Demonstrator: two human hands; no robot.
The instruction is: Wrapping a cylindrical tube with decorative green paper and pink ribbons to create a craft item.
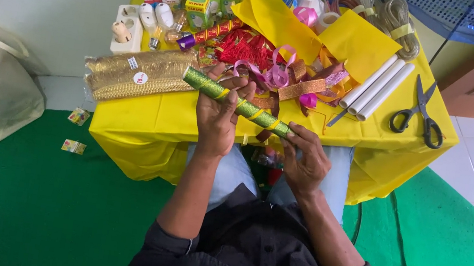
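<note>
Glitter-wrapped stick (235, 101) lying across near tabletop (157, 121) edge, left hand (219, 115) gripping its middle, right hand (307, 159) at its right end. Trim bundle (132, 77) sitting left of stick. Ribbon pile (286, 75) lying behind hands. Three paper rolls (378, 88) resting right of ribbons, scissors (420, 113) lying further right. Small boxes (203, 0) standing at far edge.

green glitter stick (235, 101), gold-banded, tilted over table edge.
</note>
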